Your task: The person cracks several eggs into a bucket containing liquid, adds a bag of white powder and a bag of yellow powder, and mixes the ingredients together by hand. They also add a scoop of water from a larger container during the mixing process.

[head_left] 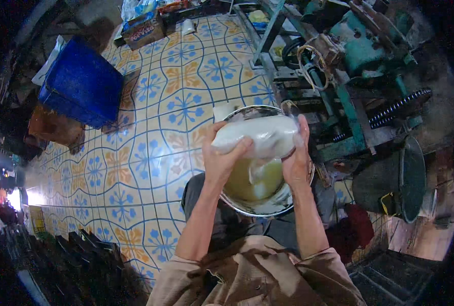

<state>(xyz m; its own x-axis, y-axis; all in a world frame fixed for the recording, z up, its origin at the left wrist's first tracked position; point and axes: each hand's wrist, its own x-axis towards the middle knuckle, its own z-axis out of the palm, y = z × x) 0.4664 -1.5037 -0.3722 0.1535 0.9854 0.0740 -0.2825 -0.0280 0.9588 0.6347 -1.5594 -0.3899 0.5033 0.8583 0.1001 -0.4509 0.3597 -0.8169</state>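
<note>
Tiles (158, 130), blue-patterned, stretch left of basin (260, 214) and green machinery (360, 43).

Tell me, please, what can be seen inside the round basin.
Yellowish, cloudy liquid shows in the basin. The white mass held in the left hand and right hand covers much of its far part, hiding anything there.

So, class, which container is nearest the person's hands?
The round pot of yellowish liquid, just below the left hand and right hand; the blue box is farther left, the dark tub farther right.
</note>
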